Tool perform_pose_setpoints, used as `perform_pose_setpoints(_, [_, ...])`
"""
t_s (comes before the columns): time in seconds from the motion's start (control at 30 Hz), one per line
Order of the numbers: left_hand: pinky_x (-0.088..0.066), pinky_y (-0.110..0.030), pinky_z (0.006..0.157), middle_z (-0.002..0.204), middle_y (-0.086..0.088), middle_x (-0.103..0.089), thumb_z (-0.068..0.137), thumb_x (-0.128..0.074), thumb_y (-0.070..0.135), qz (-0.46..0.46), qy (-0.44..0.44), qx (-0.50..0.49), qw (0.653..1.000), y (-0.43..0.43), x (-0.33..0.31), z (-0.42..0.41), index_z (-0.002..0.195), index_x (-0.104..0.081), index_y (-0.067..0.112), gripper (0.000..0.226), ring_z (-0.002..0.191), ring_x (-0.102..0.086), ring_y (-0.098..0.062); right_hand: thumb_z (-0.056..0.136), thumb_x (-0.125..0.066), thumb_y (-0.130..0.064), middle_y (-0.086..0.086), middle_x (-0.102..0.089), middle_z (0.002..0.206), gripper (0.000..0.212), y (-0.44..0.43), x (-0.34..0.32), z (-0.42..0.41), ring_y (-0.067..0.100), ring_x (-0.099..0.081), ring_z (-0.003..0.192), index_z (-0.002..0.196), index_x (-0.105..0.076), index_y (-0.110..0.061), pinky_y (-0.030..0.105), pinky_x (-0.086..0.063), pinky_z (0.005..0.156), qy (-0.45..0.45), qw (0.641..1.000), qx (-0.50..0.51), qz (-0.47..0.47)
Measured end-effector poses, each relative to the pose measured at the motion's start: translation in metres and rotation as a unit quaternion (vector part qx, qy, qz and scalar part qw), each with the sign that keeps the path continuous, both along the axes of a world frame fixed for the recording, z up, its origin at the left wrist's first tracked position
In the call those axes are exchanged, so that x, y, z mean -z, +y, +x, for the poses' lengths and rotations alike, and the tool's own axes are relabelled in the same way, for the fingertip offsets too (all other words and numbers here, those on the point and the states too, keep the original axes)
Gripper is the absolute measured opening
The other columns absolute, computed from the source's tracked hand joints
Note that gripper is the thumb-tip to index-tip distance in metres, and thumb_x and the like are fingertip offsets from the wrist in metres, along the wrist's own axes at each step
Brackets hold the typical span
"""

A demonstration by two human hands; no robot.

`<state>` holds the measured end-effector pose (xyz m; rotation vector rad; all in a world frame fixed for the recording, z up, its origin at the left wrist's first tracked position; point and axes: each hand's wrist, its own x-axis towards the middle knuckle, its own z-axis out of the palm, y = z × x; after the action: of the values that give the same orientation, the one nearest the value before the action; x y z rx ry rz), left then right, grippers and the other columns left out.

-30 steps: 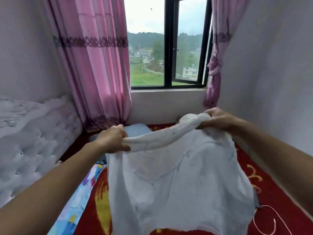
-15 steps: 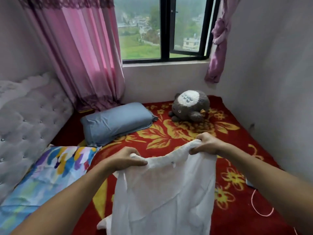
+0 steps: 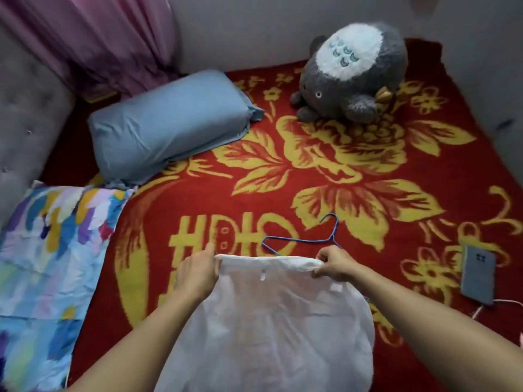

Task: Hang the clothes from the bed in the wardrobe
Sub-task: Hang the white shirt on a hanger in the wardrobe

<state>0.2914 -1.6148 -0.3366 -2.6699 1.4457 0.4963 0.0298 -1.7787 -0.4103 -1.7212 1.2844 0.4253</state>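
A white garment [image 3: 271,321] hangs spread between my hands just above the bed. My left hand [image 3: 196,271] grips its upper left edge. My right hand [image 3: 334,263] pinches the upper right edge. A blue wire hanger [image 3: 302,239] lies on the red and yellow blanket [image 3: 325,171] right behind the garment's top edge, its lower part hidden by the cloth. The wardrobe is not in view.
A blue pillow [image 3: 169,123] and a grey plush toy [image 3: 353,75] lie at the far end of the bed. A colourful pillow [image 3: 48,264] is on the left beside the padded headboard [image 3: 25,114]. A phone [image 3: 478,274] with a cable lies at the right.
My view has tilted down from the window to the bed. Both hands have lowered the white garment toward the blanket, and the blue hanger has come into sight.
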Motion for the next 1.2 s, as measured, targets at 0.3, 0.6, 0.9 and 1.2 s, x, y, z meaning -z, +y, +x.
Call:
perform_pose_setpoints(0.3, [-0.042, -0.034, 0.059, 0.081, -0.006, -0.064, 0.093, -0.049, 0.033, 0.107, -0.016, -0.079, 0.991, -0.008, 0.098, 0.012, 0.069, -0.048, 0.018, 0.028, 0.083, -0.061, -0.031, 0.082, -0.066, -0.051, 0.016, -0.055, 0.129, 0.065, -0.063, 0.148, -0.002, 0.037, -0.051, 0.122, 0.130, -0.046, -0.012, 0.045, -0.042, 0.097, 0.134, 0.968, 0.189, -0.098])
perform_pose_setpoints(0.6, [-0.038, -0.034, 0.062, 0.081, -0.008, -0.064, 0.092, -0.045, 0.038, 0.029, 0.055, -0.237, 0.969, -0.005, 0.101, 0.043, 0.071, -0.055, 0.021, 0.029, 0.083, -0.057, -0.036, 0.090, -0.054, -0.042, 0.013, -0.068, 0.090, 0.026, -0.098, 0.110, 0.069, 0.036, -0.061, 0.090, 0.091, -0.066, -0.019, 0.037, -0.039, 0.066, -0.097, 0.947, 0.205, -0.227])
perform_pose_setpoints(0.9, [-0.032, -0.031, 0.061, 0.062, -0.007, -0.047, 0.091, -0.052, 0.027, -0.030, 0.133, -0.306, 0.942, -0.015, 0.073, 0.066, 0.054, -0.042, 0.017, 0.039, 0.070, -0.046, -0.032, 0.089, -0.068, -0.017, 0.000, -0.034, 0.056, 0.028, -0.080, -0.018, 0.075, 0.006, -0.028, 0.052, 0.064, -0.063, -0.008, 0.027, -0.021, 0.048, -0.316, 0.940, 0.061, -0.118])
perform_pose_setpoints(1.2, [-0.026, -0.034, 0.055, 0.067, 0.001, -0.048, 0.093, -0.053, 0.036, -0.042, 0.141, -0.016, 0.989, -0.001, 0.063, 0.071, 0.059, -0.049, 0.012, 0.042, 0.073, -0.046, -0.023, 0.090, -0.066, -0.017, -0.004, -0.039, 0.054, 0.034, 0.063, 0.029, 0.136, 0.008, -0.031, 0.051, 0.057, -0.057, -0.015, 0.025, -0.027, 0.051, -0.289, 0.952, 0.100, 0.005])
